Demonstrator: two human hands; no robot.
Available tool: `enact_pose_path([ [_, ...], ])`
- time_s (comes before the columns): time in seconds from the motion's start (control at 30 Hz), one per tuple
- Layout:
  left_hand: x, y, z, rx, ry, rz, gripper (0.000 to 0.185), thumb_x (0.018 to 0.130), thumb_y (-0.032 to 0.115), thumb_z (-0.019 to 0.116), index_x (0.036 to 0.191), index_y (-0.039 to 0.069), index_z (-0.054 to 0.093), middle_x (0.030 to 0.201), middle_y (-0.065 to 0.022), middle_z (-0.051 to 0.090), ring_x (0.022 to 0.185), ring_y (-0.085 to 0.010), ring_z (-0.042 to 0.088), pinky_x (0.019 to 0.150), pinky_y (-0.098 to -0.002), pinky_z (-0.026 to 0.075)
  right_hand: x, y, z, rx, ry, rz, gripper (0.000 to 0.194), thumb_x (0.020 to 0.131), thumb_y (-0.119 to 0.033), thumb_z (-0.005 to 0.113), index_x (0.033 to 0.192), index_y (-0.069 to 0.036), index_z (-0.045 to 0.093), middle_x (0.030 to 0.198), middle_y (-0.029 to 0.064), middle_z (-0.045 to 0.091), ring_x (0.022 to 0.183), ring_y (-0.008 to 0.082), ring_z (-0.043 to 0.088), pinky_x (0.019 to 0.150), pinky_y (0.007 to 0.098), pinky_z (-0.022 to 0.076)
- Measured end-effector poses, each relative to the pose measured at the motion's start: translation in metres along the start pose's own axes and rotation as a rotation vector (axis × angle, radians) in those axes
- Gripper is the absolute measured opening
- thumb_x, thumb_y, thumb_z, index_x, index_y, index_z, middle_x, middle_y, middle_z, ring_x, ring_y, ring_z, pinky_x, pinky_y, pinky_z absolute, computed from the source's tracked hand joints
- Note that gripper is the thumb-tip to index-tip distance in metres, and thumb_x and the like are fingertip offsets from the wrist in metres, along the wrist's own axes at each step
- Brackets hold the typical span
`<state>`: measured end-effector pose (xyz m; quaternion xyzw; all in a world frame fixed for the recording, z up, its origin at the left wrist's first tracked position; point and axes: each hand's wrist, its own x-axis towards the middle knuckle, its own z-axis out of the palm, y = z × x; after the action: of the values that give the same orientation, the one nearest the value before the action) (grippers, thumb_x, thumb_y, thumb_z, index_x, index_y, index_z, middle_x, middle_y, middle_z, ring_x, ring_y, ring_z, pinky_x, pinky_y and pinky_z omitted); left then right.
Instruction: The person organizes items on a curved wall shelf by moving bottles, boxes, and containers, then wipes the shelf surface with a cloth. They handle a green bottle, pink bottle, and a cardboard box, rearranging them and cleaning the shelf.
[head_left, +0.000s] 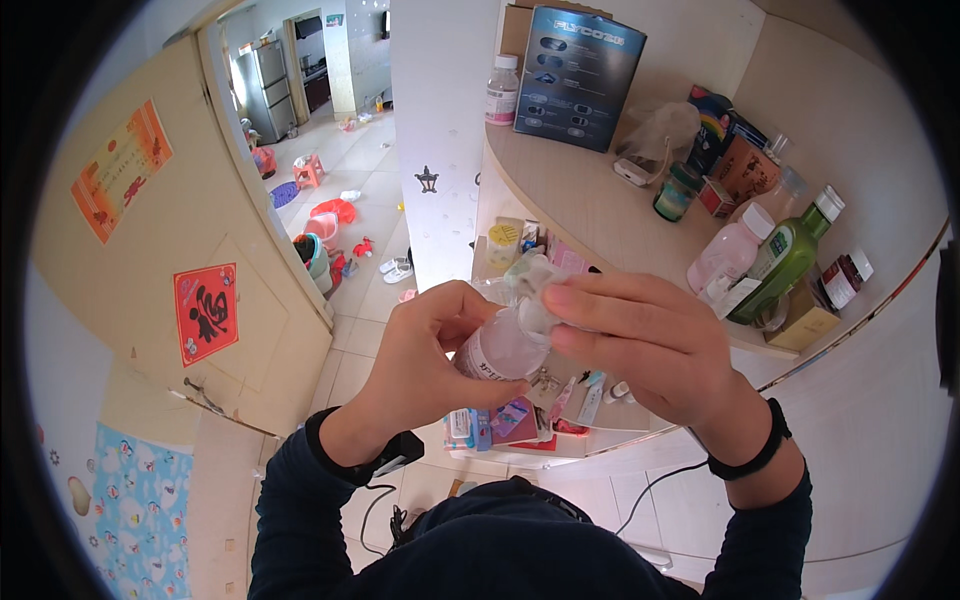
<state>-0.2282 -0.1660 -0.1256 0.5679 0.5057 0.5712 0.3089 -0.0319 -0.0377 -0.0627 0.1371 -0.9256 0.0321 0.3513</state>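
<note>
Held tilted in front of me is a small translucent plastic bottle (504, 346) with a printed label, its neck pointing up and to the right. My left hand (427, 360) is wrapped around the bottle's body, thumb along the near side. A crumpled whitish cloth or wipe (535, 279) is pinched in my right hand (645, 341), pressed against the bottle's neck. Fingers and cloth cover the top, so I cannot tell whether a cap is on.
A curved upper shelf (585, 202) carries a boxed product (577, 79), a green bottle (784, 259), a pink bottle (727, 251) and a dark jar (679, 191). Below, a lower shelf (630, 416) holds small items. A door (247, 300) stands at the left; a cable (652, 484) hangs below my right arm.
</note>
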Motion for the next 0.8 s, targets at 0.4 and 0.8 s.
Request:
enact_pose_path([
  [0.4,-0.004,0.009,-0.001,0.407,0.240,0.222,0.043,0.057,0.003,0.086,0.090,0.001,0.059,0.085,-0.0058,0.060,0.081,-0.0153,0.064,0.076,-0.0282,0.054,0.013,-0.018,0.002,-0.166,-0.044,-0.096,0.018,0.076,-0.005,0.063,0.093,0.002,0.067,0.106,0.0180,0.066,0.099,0.0320,0.065,0.082,0.0370,0.0542],
  [0.8,-0.001,0.002,0.002,0.318,0.220,0.273,0.043,0.060,0.006,0.085,0.094,0.003,0.059,0.085,-0.0054,0.061,0.079,-0.0178,0.066,0.071,-0.0272,0.054,0.005,-0.025,0.004,-0.177,0.070,0.207,0.030,0.069,0.001,0.062,0.099,0.003,0.065,0.107,0.0178,0.064,0.097,0.0340,0.064,0.086,0.0392,0.0529],
])
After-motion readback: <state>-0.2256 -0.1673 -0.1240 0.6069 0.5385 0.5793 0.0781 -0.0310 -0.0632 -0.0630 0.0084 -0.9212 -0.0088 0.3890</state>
